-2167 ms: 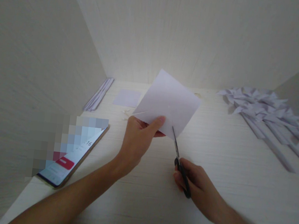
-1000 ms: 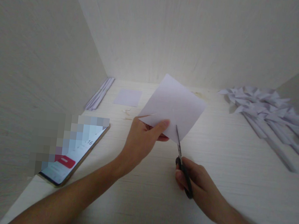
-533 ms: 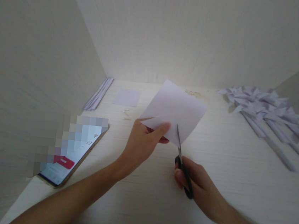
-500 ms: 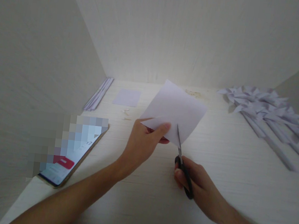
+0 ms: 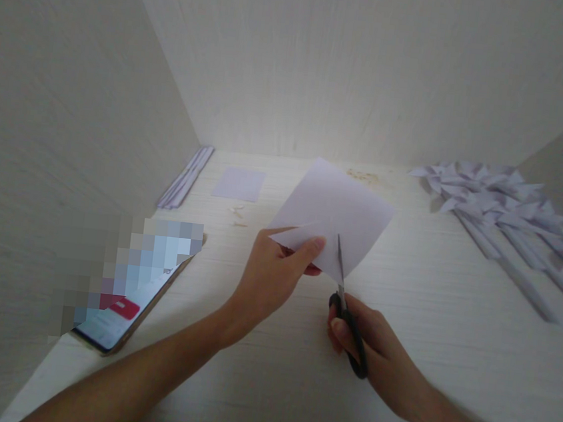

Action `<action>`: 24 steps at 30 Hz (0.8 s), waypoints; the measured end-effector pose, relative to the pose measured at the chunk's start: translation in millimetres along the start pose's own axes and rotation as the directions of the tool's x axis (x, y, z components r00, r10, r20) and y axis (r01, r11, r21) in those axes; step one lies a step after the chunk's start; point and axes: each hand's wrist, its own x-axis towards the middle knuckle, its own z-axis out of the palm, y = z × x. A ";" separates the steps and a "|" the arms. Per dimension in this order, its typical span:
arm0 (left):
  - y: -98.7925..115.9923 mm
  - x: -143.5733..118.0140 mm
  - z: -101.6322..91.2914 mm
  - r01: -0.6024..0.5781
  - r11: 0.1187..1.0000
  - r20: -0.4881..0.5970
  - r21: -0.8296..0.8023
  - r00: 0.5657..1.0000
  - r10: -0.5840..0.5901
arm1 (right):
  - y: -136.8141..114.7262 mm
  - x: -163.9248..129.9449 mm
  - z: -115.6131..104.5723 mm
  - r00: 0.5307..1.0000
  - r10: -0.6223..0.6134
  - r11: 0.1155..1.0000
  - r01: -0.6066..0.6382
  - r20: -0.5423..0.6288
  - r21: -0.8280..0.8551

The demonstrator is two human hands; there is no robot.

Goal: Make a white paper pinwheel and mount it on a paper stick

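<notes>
The square of thin lilac paper (image 5: pixel 339 207) has sunk a little lower and the scissors (image 5: pixel 346 312) have bitten further up from its near corner, so the slit is lengthening. The left hand (image 5: pixel 275 274) pinches the paper's near-left flap; the right hand (image 5: pixel 368 348) is closed round the black loops, steel blades slim and nearly together

Bare desk (image 5: pixel 293 387) lies open between phone (image 5: pixel 125 309) left and paper pinwheels (image 5: pixel 503 207) right; walls enclose it.
</notes>
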 end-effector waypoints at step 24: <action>-2.0 -1.1 0.4 -0.035 0.999 0.000 0.031 0.999 0.035 | 0.4 -0.5 -1.1 1.000 0.004 1.000 -0.004 -0.007 -0.016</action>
